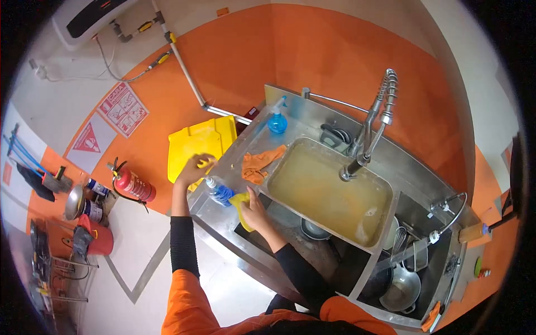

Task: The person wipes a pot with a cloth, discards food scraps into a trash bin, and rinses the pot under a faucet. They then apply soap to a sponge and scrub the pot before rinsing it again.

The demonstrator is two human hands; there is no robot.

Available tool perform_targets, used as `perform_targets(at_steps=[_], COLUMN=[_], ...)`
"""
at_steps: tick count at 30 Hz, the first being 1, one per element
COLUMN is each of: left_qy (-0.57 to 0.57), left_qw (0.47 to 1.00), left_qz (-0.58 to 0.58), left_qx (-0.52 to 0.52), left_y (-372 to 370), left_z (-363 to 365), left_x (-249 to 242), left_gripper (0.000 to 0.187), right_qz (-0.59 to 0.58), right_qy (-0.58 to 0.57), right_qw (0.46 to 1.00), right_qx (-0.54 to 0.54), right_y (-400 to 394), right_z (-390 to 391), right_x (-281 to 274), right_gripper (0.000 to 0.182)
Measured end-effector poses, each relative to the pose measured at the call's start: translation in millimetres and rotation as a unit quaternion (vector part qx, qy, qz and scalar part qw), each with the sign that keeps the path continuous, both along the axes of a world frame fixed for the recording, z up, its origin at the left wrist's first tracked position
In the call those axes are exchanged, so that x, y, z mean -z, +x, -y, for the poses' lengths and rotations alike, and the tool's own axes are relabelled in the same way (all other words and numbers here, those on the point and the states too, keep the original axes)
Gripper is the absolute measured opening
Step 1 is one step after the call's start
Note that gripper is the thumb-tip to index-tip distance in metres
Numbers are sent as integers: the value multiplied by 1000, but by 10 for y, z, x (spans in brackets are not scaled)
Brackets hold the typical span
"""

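Observation:
My right hand (255, 214) is closed around a yellow sponge (241, 210) over the near left edge of the sink counter. Beside the sponge stands a clear plastic bottle (221, 194) with a blue label and a white cap. My left hand (192, 170) hovers to the left of that bottle, in front of the yellow bin (192, 140). Its fingers are curved and apart, slightly blurred, and I see nothing between them. A large metal tray (321, 214) of cloudy yellowish water rests across the sink, to the right of my right hand.
An orange cloth (258, 164) and a blue spray bottle (277, 121) sit on the counter. A spring faucet (365, 134) hangs over the tray. Pans (401, 287) and a whisk (398, 239) lie in the right basin. A fire extinguisher (134, 185) stands at left.

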State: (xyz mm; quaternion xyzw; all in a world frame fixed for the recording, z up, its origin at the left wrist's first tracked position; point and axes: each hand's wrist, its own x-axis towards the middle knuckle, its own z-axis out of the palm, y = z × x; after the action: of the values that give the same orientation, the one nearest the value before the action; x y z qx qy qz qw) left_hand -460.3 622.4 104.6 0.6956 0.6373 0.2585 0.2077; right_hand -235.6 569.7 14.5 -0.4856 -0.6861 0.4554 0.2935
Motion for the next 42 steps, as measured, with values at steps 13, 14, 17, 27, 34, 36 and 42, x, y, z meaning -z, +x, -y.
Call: perform_targets(at_steps=[13, 14, 17, 27, 34, 36, 42], left_qy=[-259, -260, -353, -111, -28, -21, 8], left_qw=[954, 954, 896, 961, 934, 927, 938], left_qz=[-47, -49, -111, 40, -100, -98, -134], left_qx=[-141, -139, -246, -249, -342, -360, -320], left_y=[344, 348, 610, -1, 465, 482, 468], left_z=[255, 250, 292, -257, -34, -40, -82], left_x=[-77, -100, -525, 765, 514, 581, 360], left_gripper=[33, 33, 50, 59, 50, 50, 50], right_qz=[-169, -171, -193, -251, -331, -331, -296], right_qy=[-166, -166, -110, -22, -71, -56, -49], right_qw=[971, 971, 975, 962, 938, 937, 947], right_qx=[-16, -13, 1, 105, 76, 95, 115], right_y=[9, -7, -91, -508, -597, -608, -471], right_z=[106, 122, 145, 68, -33, -15, -15], right_x=[323, 308, 209, -197, -118, -49, 111], right_gripper=[49, 49, 53, 48, 43, 44, 42])
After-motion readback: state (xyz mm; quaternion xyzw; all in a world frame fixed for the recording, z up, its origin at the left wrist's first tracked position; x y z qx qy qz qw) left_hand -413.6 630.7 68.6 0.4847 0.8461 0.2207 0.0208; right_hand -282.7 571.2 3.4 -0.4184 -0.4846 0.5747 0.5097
